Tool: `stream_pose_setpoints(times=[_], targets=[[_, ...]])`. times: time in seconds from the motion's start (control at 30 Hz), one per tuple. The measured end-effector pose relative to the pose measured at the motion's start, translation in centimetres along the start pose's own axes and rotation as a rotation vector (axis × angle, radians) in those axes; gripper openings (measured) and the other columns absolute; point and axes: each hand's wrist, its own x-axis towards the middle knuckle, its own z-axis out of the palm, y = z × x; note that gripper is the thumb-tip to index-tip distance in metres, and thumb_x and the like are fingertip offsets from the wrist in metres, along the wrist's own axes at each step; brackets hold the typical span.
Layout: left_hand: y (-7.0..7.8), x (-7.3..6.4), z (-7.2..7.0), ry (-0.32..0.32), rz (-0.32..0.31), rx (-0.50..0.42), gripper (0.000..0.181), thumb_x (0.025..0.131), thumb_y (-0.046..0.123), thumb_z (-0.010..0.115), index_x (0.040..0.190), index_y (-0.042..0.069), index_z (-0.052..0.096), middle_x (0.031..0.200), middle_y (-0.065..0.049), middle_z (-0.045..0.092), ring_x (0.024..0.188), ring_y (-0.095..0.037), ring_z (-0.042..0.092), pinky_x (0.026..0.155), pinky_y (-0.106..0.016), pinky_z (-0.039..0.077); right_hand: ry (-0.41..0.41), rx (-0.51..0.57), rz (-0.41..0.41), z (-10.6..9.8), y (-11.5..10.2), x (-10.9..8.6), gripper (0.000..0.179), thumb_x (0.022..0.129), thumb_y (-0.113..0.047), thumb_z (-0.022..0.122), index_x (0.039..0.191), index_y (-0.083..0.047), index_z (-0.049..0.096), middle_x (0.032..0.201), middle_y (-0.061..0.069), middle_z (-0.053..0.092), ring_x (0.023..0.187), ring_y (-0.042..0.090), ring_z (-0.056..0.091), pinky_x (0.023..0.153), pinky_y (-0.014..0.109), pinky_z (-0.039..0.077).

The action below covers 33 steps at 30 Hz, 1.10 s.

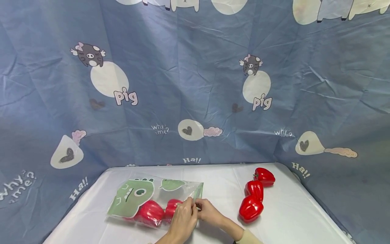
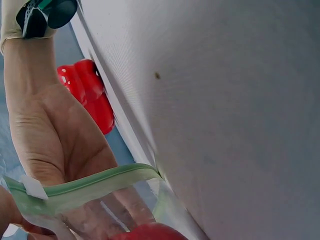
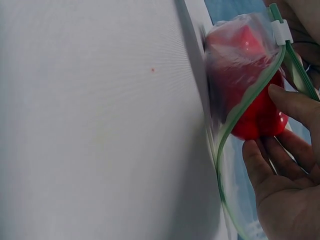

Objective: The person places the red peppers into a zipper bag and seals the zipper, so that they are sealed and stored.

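A clear zip bag (image 1: 137,193) with a green dinosaur print lies on the white table. Red bell peppers (image 1: 150,212) show through its plastic. My left hand (image 1: 184,217) pinches the rim of the bag's mouth, near the white slider (image 3: 282,32). My right hand (image 1: 210,212) reaches into the green-edged mouth. In the right wrist view its thumb and fingers hold a red bell pepper (image 3: 260,117) at the opening. Through the plastic in the left wrist view, the right fingers (image 2: 90,217) show beside a red pepper (image 2: 150,232).
Three more red bell peppers stand in a row on the right side of the table: a near one (image 1: 251,209), a middle one (image 1: 254,190) and a far one (image 1: 265,177). A blue cloth (image 1: 195,84) with pig prints hangs behind the white table (image 1: 225,179).
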Motion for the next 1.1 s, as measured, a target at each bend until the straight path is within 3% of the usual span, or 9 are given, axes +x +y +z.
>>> stream_pose_setpoints(times=[0.23,0.47,0.57,0.7,0.93,1.1], targets=[[0.0,0.0,0.1,0.020,0.017,-0.017,0.027,0.075,-0.001,0.067,0.069,0.015,0.047,0.056,0.009,0.046,0.052,-0.003,0.042,0.050,-0.020,0.036,0.026,-0.034,0.035,0.4,0.1,0.2,0.030,0.078,0.002,0.068,0.108,0.002,0.066,0.104,0.013,0.071,0.084,0.001,0.058,0.071,0.014,0.046],[0.1,0.0,0.0,0.000,0.006,-0.038,0.026,0.076,-0.001,0.067,0.069,0.015,0.048,0.056,0.010,0.045,0.052,-0.001,0.041,0.048,-0.017,0.035,0.038,-0.069,0.055,0.5,-0.1,0.3,0.025,0.079,0.000,0.068,0.104,0.001,0.068,0.095,0.010,0.073,0.076,0.000,0.055,0.066,0.014,0.044],[0.1,0.0,-0.1,-0.011,-0.004,-0.044,0.025,0.077,-0.001,0.067,0.070,0.014,0.048,0.056,0.010,0.046,0.052,-0.001,0.040,0.048,-0.017,0.035,0.036,-0.084,0.061,0.4,-0.1,0.2,0.025,0.079,-0.002,0.068,0.104,0.000,0.068,0.097,0.009,0.073,0.081,0.001,0.059,0.072,0.015,0.047],[0.1,0.0,0.0,0.001,-0.001,-0.030,0.025,0.076,0.000,0.067,0.069,0.015,0.048,0.056,0.010,0.046,0.052,-0.003,0.042,0.048,-0.019,0.036,0.025,-0.086,0.039,0.3,-0.1,-0.1,0.027,0.080,-0.004,0.069,0.107,-0.001,0.067,0.107,0.011,0.072,0.101,0.011,0.066,0.086,0.021,0.051],[0.0,0.0,-0.1,0.008,-0.006,-0.012,0.026,0.076,0.000,0.067,0.070,0.016,0.047,0.056,0.012,0.042,0.051,-0.002,0.038,0.048,-0.018,0.033,-0.028,0.001,0.025,-0.3,0.2,-0.7,0.023,0.082,-0.007,0.071,0.104,-0.005,0.065,0.108,0.007,0.070,0.099,0.006,0.065,0.083,0.018,0.050],[0.0,0.0,-0.2,-0.006,-0.021,-0.011,0.025,0.076,0.001,0.067,0.070,0.016,0.048,0.056,0.011,0.044,0.051,-0.002,0.040,0.048,-0.019,0.034,-0.022,-0.012,0.047,-1.0,-0.1,-1.3,0.029,0.083,-0.017,0.073,0.110,-0.009,0.067,0.111,0.003,0.069,0.103,0.009,0.066,0.086,0.020,0.051]])
